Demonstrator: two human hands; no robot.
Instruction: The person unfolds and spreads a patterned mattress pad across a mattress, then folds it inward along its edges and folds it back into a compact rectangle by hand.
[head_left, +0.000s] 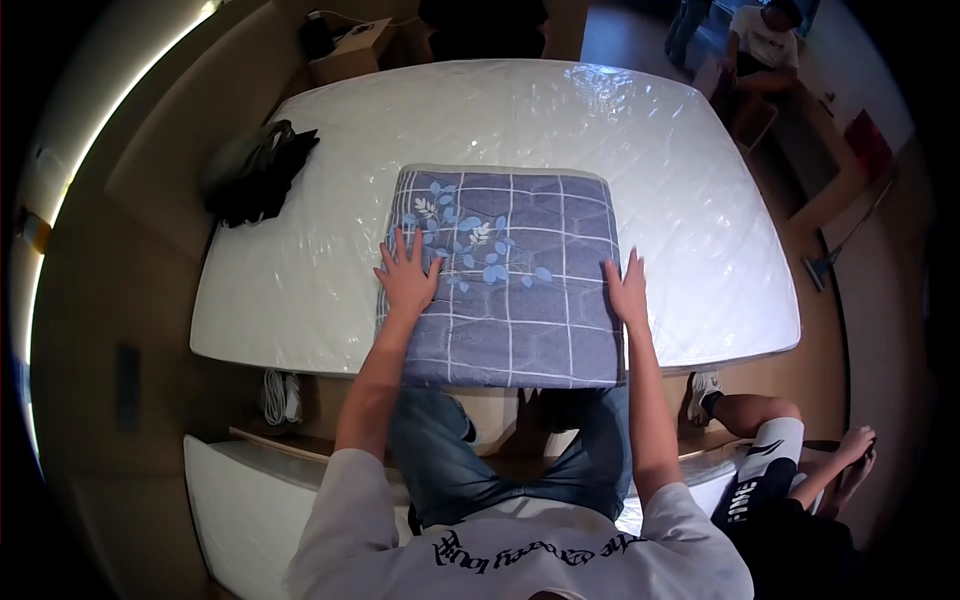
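Observation:
A folded blue-grey quilted bed cover (510,320), with white check lines and light-blue leaves, lies as a thick square on a plastic-wrapped white mattress (700,240). Its near edge reaches the mattress's front edge, just above my knees. My left hand (407,275) rests flat on the left part of the cover, fingers spread. Along the right edge of the cover, my right hand (628,287) stands on its side with the fingers stretched and the palm against the fold. Neither hand grips anything.
A black cloth heap (262,180) lies on the mattress's left side. Behind me is a second wrapped mattress (250,520). One person sits close by at lower right (790,470), another at the far right (765,55). A broom (820,268) leans by the right wall.

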